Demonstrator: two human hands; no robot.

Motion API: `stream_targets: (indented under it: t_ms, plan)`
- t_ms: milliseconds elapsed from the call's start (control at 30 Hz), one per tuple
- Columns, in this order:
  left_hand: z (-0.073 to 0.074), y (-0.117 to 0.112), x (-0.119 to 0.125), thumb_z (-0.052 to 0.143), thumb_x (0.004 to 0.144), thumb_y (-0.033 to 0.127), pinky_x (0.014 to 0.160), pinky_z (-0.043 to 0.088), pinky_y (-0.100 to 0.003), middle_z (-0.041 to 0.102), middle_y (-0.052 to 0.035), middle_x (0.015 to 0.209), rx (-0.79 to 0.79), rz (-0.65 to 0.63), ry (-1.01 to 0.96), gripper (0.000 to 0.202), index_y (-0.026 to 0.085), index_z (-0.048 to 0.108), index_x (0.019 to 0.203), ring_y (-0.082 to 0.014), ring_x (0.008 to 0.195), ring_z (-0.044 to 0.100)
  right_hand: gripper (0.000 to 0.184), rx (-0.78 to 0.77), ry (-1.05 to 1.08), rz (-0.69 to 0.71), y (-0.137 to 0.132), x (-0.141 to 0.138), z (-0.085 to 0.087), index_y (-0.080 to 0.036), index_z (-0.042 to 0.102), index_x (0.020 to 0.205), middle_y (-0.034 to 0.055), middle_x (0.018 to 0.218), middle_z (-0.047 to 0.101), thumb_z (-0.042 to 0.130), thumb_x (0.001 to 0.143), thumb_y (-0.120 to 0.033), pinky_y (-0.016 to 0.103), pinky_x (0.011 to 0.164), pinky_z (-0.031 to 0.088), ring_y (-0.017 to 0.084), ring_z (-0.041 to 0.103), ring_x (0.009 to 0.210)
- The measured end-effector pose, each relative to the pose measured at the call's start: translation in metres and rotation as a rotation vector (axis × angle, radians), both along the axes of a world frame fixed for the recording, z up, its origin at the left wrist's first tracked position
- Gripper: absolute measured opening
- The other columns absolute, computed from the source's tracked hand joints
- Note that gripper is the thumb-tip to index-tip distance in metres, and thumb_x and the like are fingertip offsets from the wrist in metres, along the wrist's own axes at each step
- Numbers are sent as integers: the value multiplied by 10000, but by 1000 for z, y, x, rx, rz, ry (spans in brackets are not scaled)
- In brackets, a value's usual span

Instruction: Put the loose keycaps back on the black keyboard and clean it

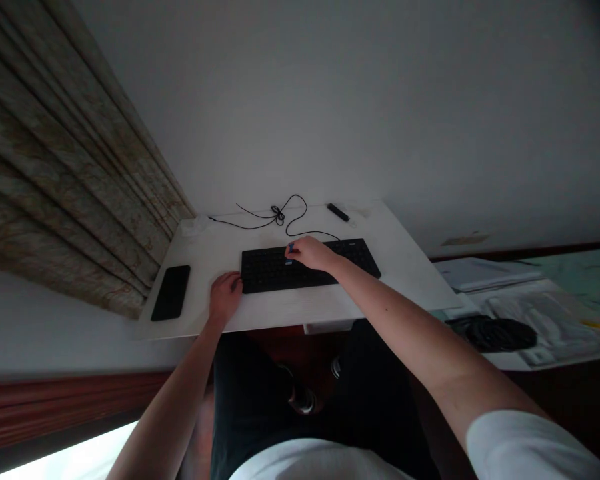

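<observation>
A black keyboard (350,257) lies on a small white table (410,267), its black cable (280,217) looped behind it. My left hand (224,297) rests at the keyboard's left end, fingers curled against its edge. My right hand (311,253) is over the middle of the keys, fingers pinched on a small blue tool (291,249) that touches the keyboard.
A black phone (171,292) lies face down at the table's left. A small dark stick (339,212) sits at the back right. A patterned curtain (55,167) hangs at left. To the right, papers (490,273) and a black bundle (497,333) lie on another surface.
</observation>
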State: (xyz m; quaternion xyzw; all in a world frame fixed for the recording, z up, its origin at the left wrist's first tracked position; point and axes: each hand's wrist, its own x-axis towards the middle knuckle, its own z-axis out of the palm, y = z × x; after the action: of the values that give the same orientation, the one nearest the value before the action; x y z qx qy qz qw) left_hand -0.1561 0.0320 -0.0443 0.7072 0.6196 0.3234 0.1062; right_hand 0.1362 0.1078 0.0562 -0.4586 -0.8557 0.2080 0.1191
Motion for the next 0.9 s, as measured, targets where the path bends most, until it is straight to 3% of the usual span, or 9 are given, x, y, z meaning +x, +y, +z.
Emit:
stream_targets:
  t_ms: [267,433,533,733,900]
  plan:
    - [0,0,1,478,922,281,1055,490,-450,745,-86,1103,21,15,-7,302,200,753,1017,-259,1061,670,162,-4,-156,-33,4,21,8,-173,786,913,74,864,775,630,915,-217,267,706,426,186,689,804]
    - [2,-1,1,480,916,273,1056,492,-452,744,-90,1104,17,4,-12,303,198,753,1023,-262,1068,669,190,-7,9,-20,-1,7,2,-201,783,955,49,926,780,600,956,-251,248,761,443,163,693,832]
    - [3,-1,1,479,915,272,1052,496,-457,744,-86,1111,6,1,-13,303,204,752,1027,-261,1069,669,188,-1,-13,1,-3,1,-2,-204,786,940,52,902,776,608,954,-260,254,754,438,171,692,829]
    - [1,0,1,473,916,274,1054,491,-475,741,-99,1127,4,12,8,310,194,750,1030,-274,1081,665,162,-5,-163,-48,5,31,2,-185,792,914,71,849,774,635,916,-228,277,717,430,192,686,796]
    - [0,0,1,477,915,273,1047,498,-465,741,-88,1114,13,7,4,298,211,749,1019,-266,1062,667,183,-22,2,-36,3,26,1,-200,782,950,53,915,782,604,946,-243,264,742,443,174,696,817]
